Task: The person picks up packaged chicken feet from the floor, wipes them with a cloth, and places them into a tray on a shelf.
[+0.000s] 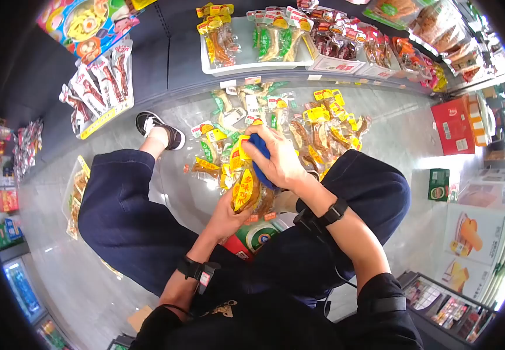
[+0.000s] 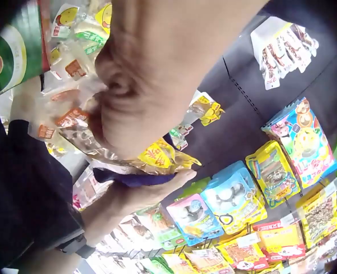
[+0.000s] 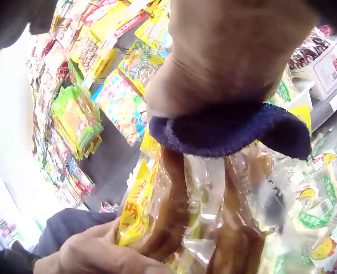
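My left hand (image 1: 228, 217) grips the lower part of several clear vacuum packs of brown meat (image 1: 245, 189) with yellow labels, held up between my knees. My right hand (image 1: 278, 160) holds a dark blue cloth (image 1: 261, 177) against the upper end of these packs. Close up in the right wrist view, the cloth (image 3: 214, 134) lies folded under the right palm, across the shiny packs (image 3: 168, 211). From the left wrist view, the left hand (image 2: 140, 108) hides much of the packs, and the right fingers lie along the cloth (image 2: 134, 178).
On the grey floor ahead lie yellow-labelled packs (image 1: 328, 125) and green-labelled packs (image 1: 223, 116). A white tray (image 1: 220, 69) of packs stands on the dark shelf. A green and red box (image 1: 258, 236) sits between my legs, a red box (image 1: 453, 128) at right, and a snack tray (image 1: 77, 192) at left.
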A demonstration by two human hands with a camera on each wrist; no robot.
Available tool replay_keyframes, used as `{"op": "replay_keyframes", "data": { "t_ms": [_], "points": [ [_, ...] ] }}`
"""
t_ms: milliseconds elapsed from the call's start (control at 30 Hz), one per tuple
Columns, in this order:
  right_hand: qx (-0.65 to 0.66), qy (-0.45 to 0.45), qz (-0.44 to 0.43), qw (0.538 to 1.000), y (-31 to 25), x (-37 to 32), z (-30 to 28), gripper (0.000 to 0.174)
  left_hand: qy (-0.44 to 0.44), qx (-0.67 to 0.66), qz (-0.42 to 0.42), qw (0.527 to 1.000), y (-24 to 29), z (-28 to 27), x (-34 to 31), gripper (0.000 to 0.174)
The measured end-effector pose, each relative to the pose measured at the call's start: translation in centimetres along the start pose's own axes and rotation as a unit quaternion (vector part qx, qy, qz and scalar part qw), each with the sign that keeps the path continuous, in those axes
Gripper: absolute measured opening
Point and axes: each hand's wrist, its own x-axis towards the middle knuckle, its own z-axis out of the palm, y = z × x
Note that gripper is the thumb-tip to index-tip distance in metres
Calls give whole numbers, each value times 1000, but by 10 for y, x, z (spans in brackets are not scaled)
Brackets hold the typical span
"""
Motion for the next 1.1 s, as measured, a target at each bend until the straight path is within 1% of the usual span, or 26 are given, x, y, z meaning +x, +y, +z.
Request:
{"op": "replay_keyframes", "data": {
  "t_ms": [33, 100, 133, 167, 233, 267, 300, 333, 367, 400, 433, 467, 500, 533, 567, 600, 633, 667, 700, 767, 833, 900, 933, 1000, 1033, 1100],
  "points": [
    [5, 7, 5, 1000, 0, -2, 1, 26, -4, 7, -6, 1000, -1, 1, 0, 54],
    [35, -24, 155, 987, 1, -2, 0, 26, -1, -24, -17, 1000, -3, 3, -1, 54],
    [41, 17, 152, 987, 8, -2, 5, 26, -5, -19, -23, 1000, -5, 1, 0, 54],
    [44, 21, 157, 986, 13, -3, 8, 26, -10, -11, -41, 999, -7, -2, 1, 53],
    [50, 115, 193, 973, 21, -2, 11, 33, -17, -3, -61, 998, -10, -3, 5, 53],
    [68, 198, 212, 955, 25, 0, 12, 41, -12, -1, -41, 999, -11, -3, 6, 48],
    [68, 225, 289, 928, 38, 5, 8, 46, -5, 1, -20, 1000, -12, -3, 6, 43],
    [183, 289, 341, 876, 47, 16, 4, 50, -3, 1, -22, 1000, -13, -4, 6, 43],
    [282, 275, 410, 822, 58, 12, -12, 45, -12, -18, -7, 1000, -15, -4, 6, 44],
    [380, 273, 389, 793, 71, 12, -24, 34, -21, -36, 9, 999, -15, -5, 6, 44],
    [468, 277, 312, 779, 73, 16, -32, 32, -18, -36, 8, 999, -15, -8, 6, 44],
    [498, 288, 302, 760, 73, 15, -38, 33, 2, -37, 8, 999, -14, -12, 8, 43],
    [527, 296, 292, 741, 54, 19, -47, 33, 24, -37, 9, 999, -12, -16, 10, 42],
    [517, 287, 277, 757, 40, 17, -48, 33, 46, -110, 24, 993, -16, -18, 14, 40],
    [506, 279, 262, 773, 30, 12, -46, 33, 52, -110, 24, 992, -17, -22, 15, 40],
    [493, 245, 205, 809, 26, 9, -37, 31, 64, -135, 11, 989, -17, -24, 16, 38],
    [446, 169, 187, 859, 11, 1, -35, 35, 74, -161, -1, 984, -13, -25, 17, 36],
    [356, 121, 138, 916, 10, -1, -26, 37, 71, -172, -4, 983, -8, -20, 16, 33],
    [259, 71, 88, 959, 9, -2, -17, 40, 69, -172, -6, 983, -10, -18, 14, 33],
    [421, -5, 205, 883, 6, -9, 3, 46, 22, -129, -16, 991, -20, -16, 11, 32],
    [526, 7, 244, 815, 10, -8, 1, 53, 19, -124, -29, 992, -18, -18, 10, 31],
    [528, -11, 230, 818, 14, -8, -4, 56, 12, -48, -25, 998, -11, -23, 8, 32],
    [528, -11, 231, 818, 13, -9, -7, 56, 12, -49, -26, 998, -13, -26, 8, 32],
    [536, -95, 158, 824, 12, -7, -15, 53, -26, -33, 13, 999, -16, -29, 10, 36],
    [535, -97, 159, 824, 16, -9, -17, 53, -24, -35, 13, 999, -15, -30, 9, 36],
    [612, -138, 202, 752, 23, -15, -19, 46, -46, -22, 11, 999, -8, -31, 6, 41]
  ]
}}
